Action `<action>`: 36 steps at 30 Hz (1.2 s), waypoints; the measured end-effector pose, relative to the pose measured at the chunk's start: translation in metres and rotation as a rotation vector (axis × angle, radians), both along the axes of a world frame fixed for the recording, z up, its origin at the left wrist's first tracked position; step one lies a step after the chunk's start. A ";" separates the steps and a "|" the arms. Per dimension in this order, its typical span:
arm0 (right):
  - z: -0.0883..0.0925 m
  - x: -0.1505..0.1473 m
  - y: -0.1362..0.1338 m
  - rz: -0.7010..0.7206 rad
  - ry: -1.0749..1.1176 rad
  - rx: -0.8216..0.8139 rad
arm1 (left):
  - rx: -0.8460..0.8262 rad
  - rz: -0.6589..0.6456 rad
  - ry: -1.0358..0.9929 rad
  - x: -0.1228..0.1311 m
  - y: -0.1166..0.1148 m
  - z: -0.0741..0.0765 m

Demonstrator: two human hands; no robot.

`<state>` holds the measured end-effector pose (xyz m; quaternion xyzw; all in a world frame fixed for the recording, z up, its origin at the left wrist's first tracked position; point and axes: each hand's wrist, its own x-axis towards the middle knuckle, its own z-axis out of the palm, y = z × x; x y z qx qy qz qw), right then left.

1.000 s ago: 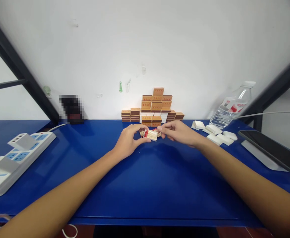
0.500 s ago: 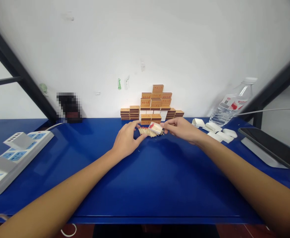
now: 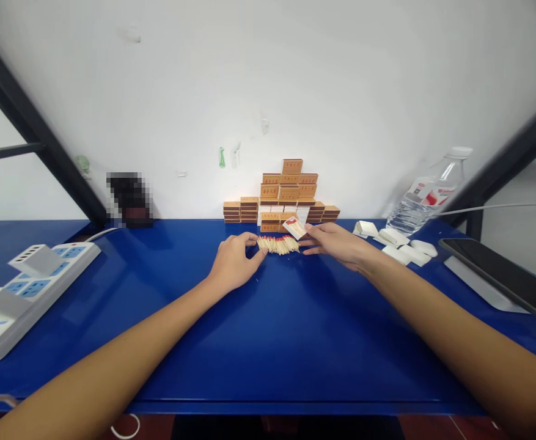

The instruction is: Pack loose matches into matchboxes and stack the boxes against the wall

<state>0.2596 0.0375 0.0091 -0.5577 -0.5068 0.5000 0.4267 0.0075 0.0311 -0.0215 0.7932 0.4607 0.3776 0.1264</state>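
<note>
A loose row of red-tipped matches (image 3: 279,245) lies on the blue table (image 3: 268,330). At the row's left end is my left hand (image 3: 233,260), its thumb and fingers apart and close against the matches. My right hand (image 3: 334,243) grips a white matchbox tray (image 3: 294,228) with some matches in it, held tilted above the row's right end. Its lower fingers stretch out beside the matches. Just behind stands a stack of orange matchboxes (image 3: 289,192), stepped up to a single box on top. Lower piles of matchboxes (image 3: 249,209) flank it.
Several white box-like pieces (image 3: 395,237) lie to the right, in front of a leaning water bottle (image 3: 433,189). A phone (image 3: 501,272) rests at the far right. A power strip (image 3: 33,287) with plugged-in adapters occupies the left. The wall (image 3: 185,110) rises behind the matchboxes.
My right hand has raised the matchbox tray slightly up and to the right, uncovering more of the match row. My left hand stays almost in place.
</note>
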 end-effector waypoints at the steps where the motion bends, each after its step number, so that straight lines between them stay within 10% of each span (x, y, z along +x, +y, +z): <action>1: 0.001 -0.002 -0.002 0.013 -0.014 -0.003 | -0.030 -0.013 -0.017 0.001 -0.001 0.001; 24: 0.001 -0.009 -0.018 0.117 -0.328 0.008 | -0.281 0.114 -0.006 0.006 -0.019 0.026; 36: 0.008 0.013 -0.008 -0.190 -1.292 0.477 | -0.161 0.171 0.082 0.005 -0.019 0.026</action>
